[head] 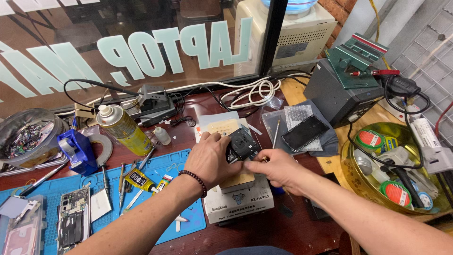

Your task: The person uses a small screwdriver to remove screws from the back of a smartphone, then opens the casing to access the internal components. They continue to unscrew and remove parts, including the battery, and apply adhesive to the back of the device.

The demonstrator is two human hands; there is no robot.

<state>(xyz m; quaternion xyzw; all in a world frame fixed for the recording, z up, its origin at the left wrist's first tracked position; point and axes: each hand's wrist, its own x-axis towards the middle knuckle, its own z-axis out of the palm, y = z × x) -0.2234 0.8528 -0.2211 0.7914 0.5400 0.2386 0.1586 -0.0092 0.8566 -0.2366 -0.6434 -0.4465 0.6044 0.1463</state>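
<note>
The left hand (210, 159), a dark bead bracelet (194, 181) at its wrist, lies curled over a small black phone part (240, 144) with round camera holes, fingers closed on its left edge. The right hand (273, 167) comes in from the other side, thumb and forefinger pressed together in a pinch at the part's lower right corner; what sits between the fingertips is too small to tell. The part rests on top of a boxy white heating plate (240, 196) with a flat tan top, which stands on the dark red, glossy wooden worktop (278, 231).

To the left, a blue rubber mat (170, 165) with moulded compartments carries an opened phone (73, 222) showing its metal insides, a yellow and black glue tube (139, 180), and thin steel tweezers (104, 182). A yellow spray can (123, 128) with a white cap lies tilted beside a blue tape dispenser (78, 151). Just right of the hands, a smooth black phone (305, 132) lies face up on a grey cloth (325, 137), near a square grey metal box (337, 94). Further right, a round, shiny yellow dish (347, 165) holds small green-lidded tins and black cable. White cords (255, 92) coil loosely along the window behind.
</note>
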